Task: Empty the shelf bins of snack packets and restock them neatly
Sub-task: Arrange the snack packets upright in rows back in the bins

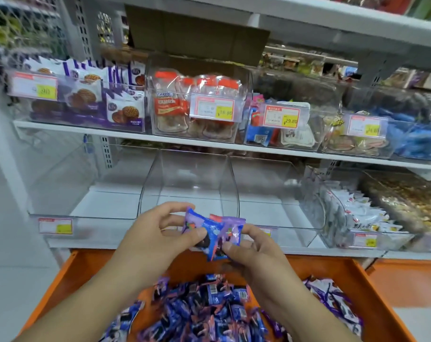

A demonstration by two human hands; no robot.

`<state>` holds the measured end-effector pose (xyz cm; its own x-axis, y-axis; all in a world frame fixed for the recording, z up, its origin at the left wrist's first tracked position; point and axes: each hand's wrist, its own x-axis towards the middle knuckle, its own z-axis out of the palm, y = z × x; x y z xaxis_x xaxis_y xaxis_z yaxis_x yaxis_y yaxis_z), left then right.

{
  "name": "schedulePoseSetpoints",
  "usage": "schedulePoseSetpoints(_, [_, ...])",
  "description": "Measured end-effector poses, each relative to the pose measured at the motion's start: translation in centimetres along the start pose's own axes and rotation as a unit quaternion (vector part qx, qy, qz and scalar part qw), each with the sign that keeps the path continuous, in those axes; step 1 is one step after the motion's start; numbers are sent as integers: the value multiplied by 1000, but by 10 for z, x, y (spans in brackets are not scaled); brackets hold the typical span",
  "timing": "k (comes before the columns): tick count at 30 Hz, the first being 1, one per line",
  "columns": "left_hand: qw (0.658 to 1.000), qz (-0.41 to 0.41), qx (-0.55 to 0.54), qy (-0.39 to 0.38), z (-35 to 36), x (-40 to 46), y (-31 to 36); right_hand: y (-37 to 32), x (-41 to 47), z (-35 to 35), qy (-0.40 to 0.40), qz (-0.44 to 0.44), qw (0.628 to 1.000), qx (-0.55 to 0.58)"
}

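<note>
Orange crate [86, 275], nearest: loose heap of blue-purple snack packets [204, 307]. Above it, left hand [157, 233] and right hand [254, 245] each pinch 1 end of a small bunch of packets [213, 233]. Judged light, soft, crinkly, slippery film; contents likely crushable, so grip the sealed edges. Beyond: clear lower-shelf bins [192, 183], empty.
</note>
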<state>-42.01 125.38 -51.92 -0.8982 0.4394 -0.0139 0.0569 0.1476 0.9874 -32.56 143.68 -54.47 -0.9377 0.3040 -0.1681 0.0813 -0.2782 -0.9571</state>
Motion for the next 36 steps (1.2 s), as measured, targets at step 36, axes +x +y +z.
schedulePoseSetpoints(36, [985, -72, -151, 30, -7, 1, 0, -10, -3, -3, 45, -88, 992, -79])
